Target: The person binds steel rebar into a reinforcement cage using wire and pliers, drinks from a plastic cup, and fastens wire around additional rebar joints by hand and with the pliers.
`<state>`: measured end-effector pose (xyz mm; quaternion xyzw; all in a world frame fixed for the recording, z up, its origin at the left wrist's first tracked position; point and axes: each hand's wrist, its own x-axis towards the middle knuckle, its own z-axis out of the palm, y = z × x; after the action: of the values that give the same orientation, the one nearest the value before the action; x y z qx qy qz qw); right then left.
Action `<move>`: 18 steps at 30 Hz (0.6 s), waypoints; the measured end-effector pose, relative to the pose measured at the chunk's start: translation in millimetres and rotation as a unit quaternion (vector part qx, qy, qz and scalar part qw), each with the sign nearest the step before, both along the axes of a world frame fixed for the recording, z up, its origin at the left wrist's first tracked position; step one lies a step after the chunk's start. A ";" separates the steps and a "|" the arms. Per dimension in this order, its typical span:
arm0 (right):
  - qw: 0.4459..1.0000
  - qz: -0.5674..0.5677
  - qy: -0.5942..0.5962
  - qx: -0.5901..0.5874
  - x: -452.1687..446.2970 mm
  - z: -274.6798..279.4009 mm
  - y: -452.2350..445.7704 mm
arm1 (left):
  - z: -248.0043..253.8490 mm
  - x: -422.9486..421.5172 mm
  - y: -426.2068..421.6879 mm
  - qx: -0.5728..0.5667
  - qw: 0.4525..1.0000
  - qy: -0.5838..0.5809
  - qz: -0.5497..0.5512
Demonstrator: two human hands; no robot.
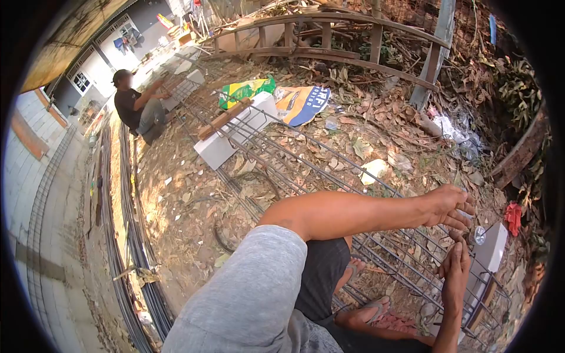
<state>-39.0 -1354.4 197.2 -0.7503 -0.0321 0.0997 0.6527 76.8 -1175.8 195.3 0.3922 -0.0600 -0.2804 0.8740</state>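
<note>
My left hand (448,206) reaches across from a grey sleeve, palm down, with its fingers stretched out and a little apart. Just below it, my right hand (456,272) is closed, its fingers pinched together; whatever it grips is hidden or too small to name. Both hands are over the near end of a long rebar frame (412,272), made of long bars with cross ties. A white block (493,247) and a wooden piece (481,306) support this end. Close to the fingertips is a small clear plastic item (479,235).
Another person (138,106) squats at the frame's far end. Midway, a second white block (216,154) with a wooden bar (225,119) carries the frame. Bundled rebar (138,259) lies on the left. Empty sacks (303,105) and dry leaves cover the ground beside a wooden ladder-like frame (306,53).
</note>
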 end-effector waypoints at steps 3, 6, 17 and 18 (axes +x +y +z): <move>0.991 -0.017 0.051 0.119 -13.5 26.3 17.5 | 5.5 -2.0 5.0 0.007 0.999 0.038 0.036; 0.994 0.004 0.063 0.093 -11.4 23.6 10.2 | 3.2 -4.0 1.4 0.033 0.997 0.041 0.062; 0.999 -0.009 0.012 -0.030 -17.5 19.3 18.6 | 2.4 -12.4 -4.2 0.083 0.986 0.086 0.112; 1.000 -0.005 0.016 -0.027 -17.5 18.4 18.1 | 0.9 -11.4 -3.0 0.088 0.987 0.077 0.106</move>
<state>-56.4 -1336.2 215.6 -0.7659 -0.0157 0.1093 0.6335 65.4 -1178.9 196.2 0.4492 0.0743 -0.2198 0.8628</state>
